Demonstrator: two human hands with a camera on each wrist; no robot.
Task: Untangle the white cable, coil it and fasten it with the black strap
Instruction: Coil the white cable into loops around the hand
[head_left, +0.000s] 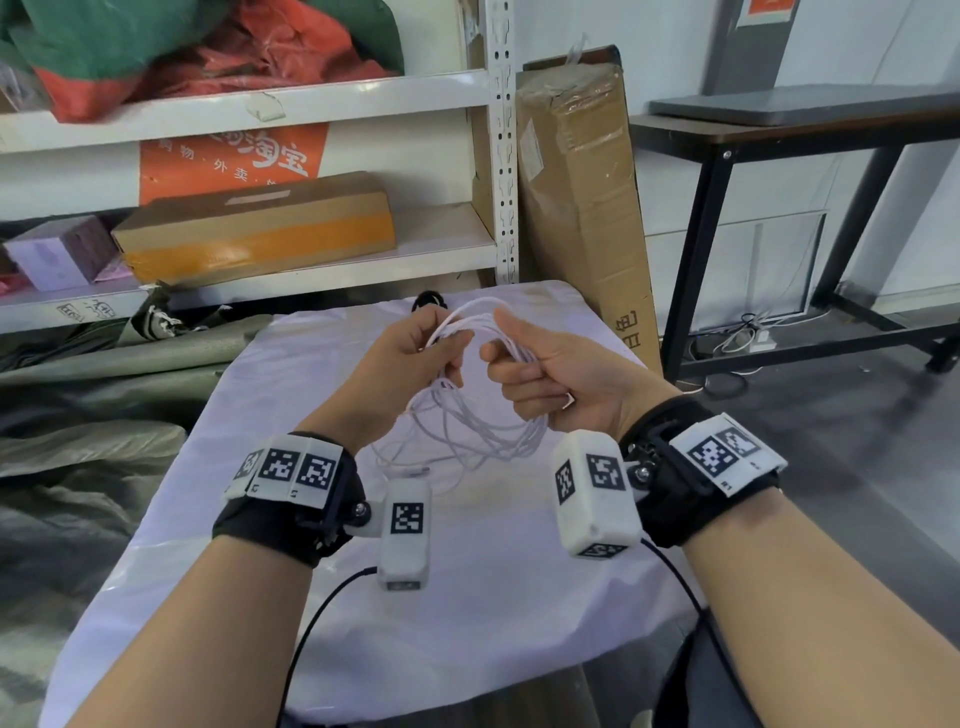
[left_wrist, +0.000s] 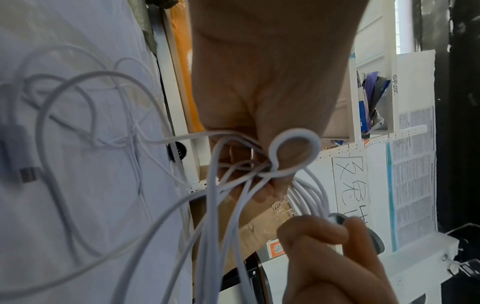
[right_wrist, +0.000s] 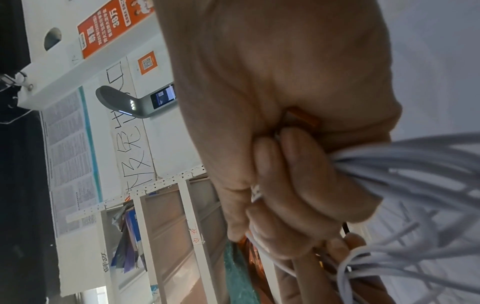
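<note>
Coiling looks well under way but unfinished: the white cable (head_left: 470, 405) hangs as a rough bundle of loops between the two hands, held up over the cloth-covered table (head_left: 493, 597). The left hand (head_left: 410, 353) has its fingers curled round one side of the bundle, and the right hand (head_left: 550, 374) closes its fingers and thumb round the other side, so both grips are tight on strands. In the left wrist view a small loop crosses itself just below the left fingers (left_wrist: 262, 191), and slack strands trail down onto the cloth, where a USB plug (left_wrist: 28, 174) lies loose; judging from that, some untangling and gathering of the tail remains. The black strap (head_left: 428, 300) lies on the table just beyond the left fingertips, untouched, so fastening is still to come. Writing that can be read is scarce: an orange banner (head_left: 228, 161) on the shelf, well beyond the fingers, carries white Chinese characters, among them 淘宝 and 外卖. The tall cardboard box (head_left: 582, 208) past the right hand bears dark printed characters too tilted to read. The wrist housings show only black-and-white square markers.
</note>
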